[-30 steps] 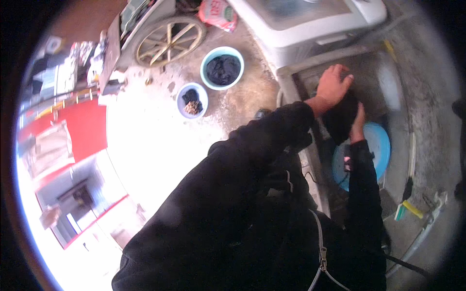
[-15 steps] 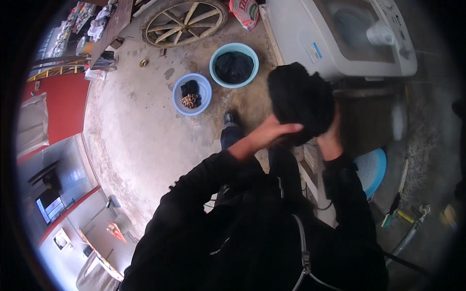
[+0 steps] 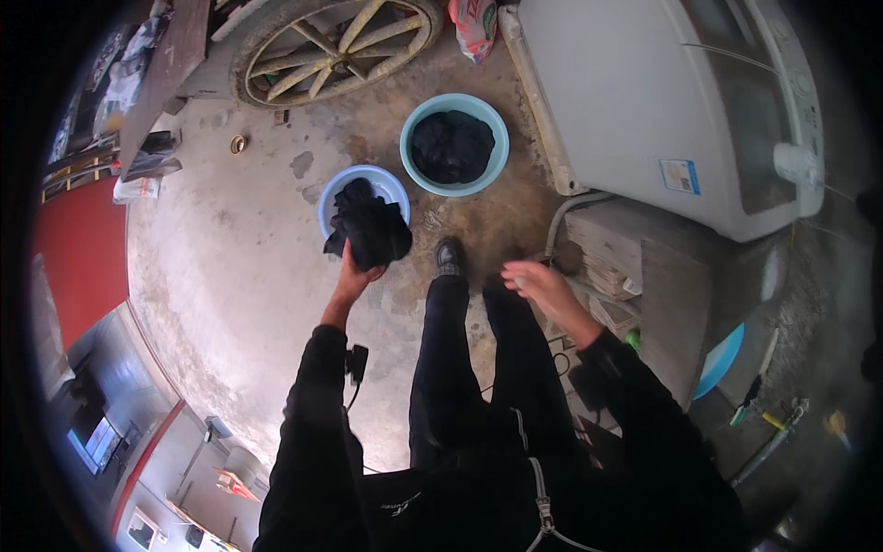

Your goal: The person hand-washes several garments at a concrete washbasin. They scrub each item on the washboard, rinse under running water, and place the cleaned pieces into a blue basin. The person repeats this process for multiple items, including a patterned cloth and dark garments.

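Observation:
My left hand [image 3: 349, 278] grips a bundle of black clothing [image 3: 372, 228] from below. The bundle hangs over the near side of the light blue basin [image 3: 329, 195] on the floor and hides most of what lies inside. Free of the cloth, my right hand [image 3: 543, 287] is held above my right leg with its fingers stretched out and nothing in them. A pale teal basin [image 3: 502, 152] stands just beyond and to the right, with a heap of dark clothing [image 3: 451, 147] in it.
At the right a white washing machine [image 3: 625, 101] stands on a raised base [image 3: 676, 267]. A spoked wheel [image 3: 340, 66] lies at the back beside a red-and-white bag [image 3: 475, 29]. My shoe [image 3: 449, 256] is close to both basins. Tools [image 3: 773, 419] lie at the lower right.
The black clothing has moved from in front of the washing machine, where both hands held it, leftward to the light blue basin. My right hand has let go. My view has shifted.

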Demonstrator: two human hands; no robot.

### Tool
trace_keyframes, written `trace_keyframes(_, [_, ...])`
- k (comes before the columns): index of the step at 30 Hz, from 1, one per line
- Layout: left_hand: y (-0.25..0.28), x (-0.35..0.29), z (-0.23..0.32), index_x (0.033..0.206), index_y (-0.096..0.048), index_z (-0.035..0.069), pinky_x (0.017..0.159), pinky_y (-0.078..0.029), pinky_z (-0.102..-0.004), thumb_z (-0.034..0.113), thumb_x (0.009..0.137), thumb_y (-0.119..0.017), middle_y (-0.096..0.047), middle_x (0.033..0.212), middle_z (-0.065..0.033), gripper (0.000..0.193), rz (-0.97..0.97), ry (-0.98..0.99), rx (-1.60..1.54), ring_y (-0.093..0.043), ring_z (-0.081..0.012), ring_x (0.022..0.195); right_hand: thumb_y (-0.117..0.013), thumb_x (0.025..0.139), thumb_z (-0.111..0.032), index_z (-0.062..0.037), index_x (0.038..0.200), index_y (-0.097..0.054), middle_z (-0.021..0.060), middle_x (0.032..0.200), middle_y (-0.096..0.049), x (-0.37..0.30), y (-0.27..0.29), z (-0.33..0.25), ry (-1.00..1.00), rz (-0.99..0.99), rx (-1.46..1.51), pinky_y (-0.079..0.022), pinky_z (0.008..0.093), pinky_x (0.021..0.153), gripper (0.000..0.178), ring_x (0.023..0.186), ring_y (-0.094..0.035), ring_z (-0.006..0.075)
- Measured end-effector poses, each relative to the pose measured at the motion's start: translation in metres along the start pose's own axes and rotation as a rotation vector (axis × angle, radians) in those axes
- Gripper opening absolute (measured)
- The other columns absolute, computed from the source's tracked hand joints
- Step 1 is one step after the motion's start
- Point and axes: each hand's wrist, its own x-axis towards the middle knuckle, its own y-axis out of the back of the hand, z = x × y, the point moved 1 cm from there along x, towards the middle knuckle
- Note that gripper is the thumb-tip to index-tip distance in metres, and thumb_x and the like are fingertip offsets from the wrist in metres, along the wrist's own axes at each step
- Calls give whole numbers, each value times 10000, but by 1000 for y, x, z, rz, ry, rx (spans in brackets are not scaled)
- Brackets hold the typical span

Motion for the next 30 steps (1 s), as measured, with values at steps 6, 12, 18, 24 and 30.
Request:
trace_keyframes(6, [-3, 137, -113, 1335, -458, 80, 955, -443, -377, 18, 655, -731, -521, 1260, -169, 736, 25, 21, 490, -537, -302, 1146, -509, 968, -134, 20, 1271, -499, 141, 1165, -599, 16, 67, 78, -46, 157, 95, -461, 306, 927, 340, 1059, -587, 181])
trace_keyframes(12, [-103, 238, -155, 1348, -454, 144, 899, -478, -388, -25, 709, -653, -533, 1242, -153, 691, 75, -38, 550, -569, -297, 1088, -504, 966, -120, 31, 1218, -534, 135, 1116, -620, 21, 143, 156, -144, 446, -2, -486, 296, 880, 295, 1008, -607, 174])
trace_keyframes(18, [-168, 371, -208, 1453, -286, 159, 1077, -343, -426, 34, 648, -764, -323, 1447, -220, 945, 138, -258, 713, -356, -390, 1316, -511, 953, -157, 21, 1172, -567, 116, 1048, -657, 13, 192, 243, -500, 652, 5, -513, 306, 823, 288, 951, -647, 196])
trace_keyframes(24, [-208, 473, -245, 1484, -158, 213, 1094, -303, -474, 293, 539, -889, -171, 1523, -194, 1198, 230, 12, 1163, -265, -437, 1348, -547, 947, -299, -42, 1175, -564, 89, 985, -661, -21, 208, 327, -672, 705, -24, -506, 312, 804, 344, 908, -643, 175])
trace_keyframes(30, [-176, 469, -208, 1110, -509, 113, 736, -498, -487, 69, 716, -640, -593, 1005, -161, 417, 181, -184, 1132, -600, -403, 906, -561, 942, -281, -42, 1133, -589, 91, 985, -663, -50, 188, 331, -632, 557, 133, -492, 302, 787, 308, 887, -632, 166])
